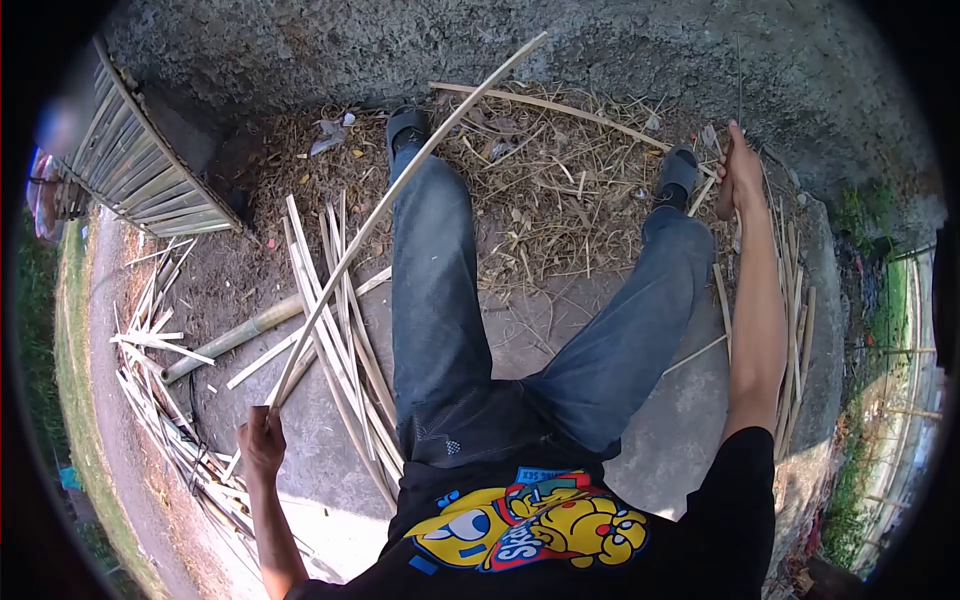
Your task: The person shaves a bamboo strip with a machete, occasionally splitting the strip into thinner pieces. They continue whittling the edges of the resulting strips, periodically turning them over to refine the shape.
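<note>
My left hand (262,443) is closed around the lower end of a long, pale bamboo strip (405,178). The strip slants up and to the right, past my leg, towards the wall. Out at the right, my right hand (741,170) is wrapped round the brown handle of a machete (725,203); its thin blade, seen nearly edge-on, points up beside the wall. Another bamboo strip (560,107) lies across the ground near my feet, its right end close to my right hand.
Bamboo strips lie in piles to the left (180,430) and right (792,330), with more strips (345,330) beside my leg. A thick bamboo pole (235,335) rests on the ground. A slatted bamboo panel (145,150) leans at upper left; a rough wall (600,50) stands ahead. Dry shavings (540,200) litter the ground.
</note>
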`<state>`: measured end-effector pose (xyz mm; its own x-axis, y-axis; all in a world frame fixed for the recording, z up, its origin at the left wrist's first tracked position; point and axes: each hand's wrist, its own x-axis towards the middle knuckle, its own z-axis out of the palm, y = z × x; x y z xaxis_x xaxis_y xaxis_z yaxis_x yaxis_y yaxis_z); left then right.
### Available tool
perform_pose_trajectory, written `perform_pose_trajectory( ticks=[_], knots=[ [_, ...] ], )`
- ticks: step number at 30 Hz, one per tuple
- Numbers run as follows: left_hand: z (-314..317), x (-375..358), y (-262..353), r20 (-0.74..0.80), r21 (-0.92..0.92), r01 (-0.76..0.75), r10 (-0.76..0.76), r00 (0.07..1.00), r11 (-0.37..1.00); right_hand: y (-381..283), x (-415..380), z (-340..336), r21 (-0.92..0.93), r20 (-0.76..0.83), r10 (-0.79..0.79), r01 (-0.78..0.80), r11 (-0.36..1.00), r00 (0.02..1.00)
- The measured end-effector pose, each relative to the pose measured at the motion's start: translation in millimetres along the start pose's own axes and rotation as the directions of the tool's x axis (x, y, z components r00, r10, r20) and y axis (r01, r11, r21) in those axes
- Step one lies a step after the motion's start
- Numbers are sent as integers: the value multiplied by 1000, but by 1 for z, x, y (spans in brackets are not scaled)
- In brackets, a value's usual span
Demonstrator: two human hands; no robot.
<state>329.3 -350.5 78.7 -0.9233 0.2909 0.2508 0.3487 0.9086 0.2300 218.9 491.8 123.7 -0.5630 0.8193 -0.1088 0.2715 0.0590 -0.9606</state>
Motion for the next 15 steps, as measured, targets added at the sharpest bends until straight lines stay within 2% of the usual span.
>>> perform_pose_trajectory(
  ticks=[3,4,8,9,11,12,13,14,15],
  knots=[
    [7,47,25,22,-95,-37,39,999,995,-28,-75,39,252,167,-110,65,965,980],
    [5,69,36,10,-95,-102,103,995,990,-34,-92,52,290,260,-175,96,952,950],
    [-29,159,105,35,-117,-275,280,959,954,-47,-145,116,453,405,-180,-26,891,896],
    [-40,176,122,45,-132,-301,309,950,945,-55,-163,126,547,463,-210,-91,832,861],
    [-66,203,143,98,-98,-297,306,947,950,-55,-172,154,673,412,-229,-125,729,882],
    [-78,213,157,-54,118,-373,381,923,920,-55,-174,166,675,414,-228,-129,726,881],
    [-83,220,170,-182,337,-399,475,861,853,-56,-174,177,712,346,-171,-140,688,922],
    [-81,222,192,-462,331,-314,443,768,890,-55,-174,186,747,279,-106,-146,649,954],
    [-78,223,207,-702,298,-236,380,602,925,-54,-175,190,748,281,-103,-150,646,954]
  ],
)
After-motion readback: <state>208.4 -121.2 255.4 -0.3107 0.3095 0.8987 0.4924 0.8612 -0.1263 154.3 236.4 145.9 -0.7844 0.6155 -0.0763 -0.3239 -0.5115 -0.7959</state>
